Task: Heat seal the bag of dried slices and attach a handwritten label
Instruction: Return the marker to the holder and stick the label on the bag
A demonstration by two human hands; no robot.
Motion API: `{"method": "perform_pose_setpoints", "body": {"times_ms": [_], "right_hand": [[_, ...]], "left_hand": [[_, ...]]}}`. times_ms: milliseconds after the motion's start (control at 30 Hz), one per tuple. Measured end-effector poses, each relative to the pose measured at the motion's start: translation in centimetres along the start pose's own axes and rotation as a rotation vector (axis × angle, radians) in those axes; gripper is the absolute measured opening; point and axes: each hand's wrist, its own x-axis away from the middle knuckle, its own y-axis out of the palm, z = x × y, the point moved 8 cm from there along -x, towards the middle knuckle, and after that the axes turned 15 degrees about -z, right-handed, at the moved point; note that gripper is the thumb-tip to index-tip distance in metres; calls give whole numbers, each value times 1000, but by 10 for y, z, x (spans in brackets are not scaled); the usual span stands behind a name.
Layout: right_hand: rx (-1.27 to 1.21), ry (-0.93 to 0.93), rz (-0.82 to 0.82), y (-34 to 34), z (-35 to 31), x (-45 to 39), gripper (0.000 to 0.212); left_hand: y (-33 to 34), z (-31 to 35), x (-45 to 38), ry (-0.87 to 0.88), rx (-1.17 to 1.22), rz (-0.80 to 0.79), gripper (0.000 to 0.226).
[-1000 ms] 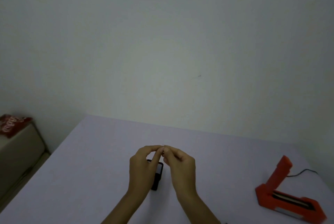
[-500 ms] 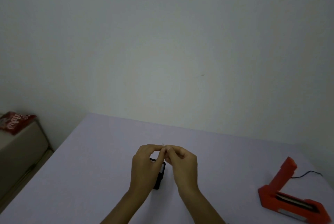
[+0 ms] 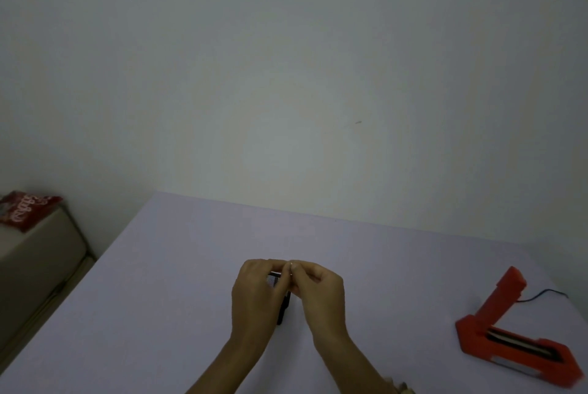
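Observation:
My left hand (image 3: 254, 295) and my right hand (image 3: 321, 288) meet fingertip to fingertip above the lilac table (image 3: 165, 298), pinching a tiny pale piece (image 3: 291, 264); it is too small to tell what it is. A small black object (image 3: 284, 307) with a mesh-like face lies on the table just under the hands, mostly hidden by them. The red heat sealer (image 3: 509, 339) sits at the right with its arm raised. No bag of slices is plainly in view.
A black cord (image 3: 547, 293) runs from the sealer toward the table's right edge. A red printed packet (image 3: 25, 209) lies on a low beige surface at the far left. Something pale (image 3: 399, 387) pokes in at the bottom edge. A plain wall stands behind the table.
The hands stay pinched together in nearly the same spot, with the fingers curled slightly tighter and lower over the black object. The view has shifted a little.

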Motion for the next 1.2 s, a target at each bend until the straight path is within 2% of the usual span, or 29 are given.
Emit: {"method": "perform_pose_setpoints", "body": {"times_ms": [233,367,533,667,800,900,1067,1133,1200], "right_hand": [[39,-6,39,-3,6,-7,12],[20,13,62,-10,12,-12,14],[18,272,61,-29,80,-12,16],[186,489,-18,-33,157,-4,18],[420,593,-104,-26,204,-3,22],[586,583,-106,-23,207,0,22],[639,539,-134,-15,202,4,18],[630,451,-82,-12,184,3,23],[504,299,-11,-4,148,3,25]], "left_hand": [[0,0,-4,20,-12,4,5],[-1,-12,-4,-60,96,8,6],[-16,-41,0,-208,212,33,7],[-23,-57,4,-280,231,22,9],[-26,-64,8,-309,229,21,8],[-28,-68,11,-322,227,26,9],[-29,-73,17,-352,245,32,10],[-29,-74,19,-357,243,35,9],[-26,-74,20,-350,229,35,8]]}}
